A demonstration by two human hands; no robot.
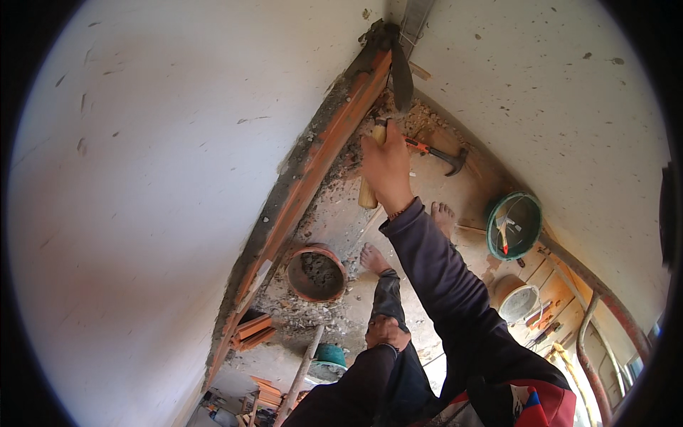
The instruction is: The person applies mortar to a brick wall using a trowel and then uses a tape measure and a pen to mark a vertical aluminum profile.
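Observation:
My right hand (388,169) is closed around the wooden handle of a trowel (403,80), reaching toward the far corner. The trowel's grey blade points up beside the end of a row of orange bricks (313,167) along the left wall. Dark wet mortar (384,34) sits at that far end, close to the blade. My left hand (388,333) rests on my bent knee, its fingers curled over the dark trouser leg. Just beyond my right wrist a claw hammer (445,158) with an orange and black handle lies on the floor.
A round tub of mortar (316,274) stands near the bricks, with loose bricks (252,331) below it. A green bucket (514,226) holding a brush and a pale bucket (517,299) stand at right. A teal bucket (327,363) and a pole (302,366) are nearer. Rubble litters the floor.

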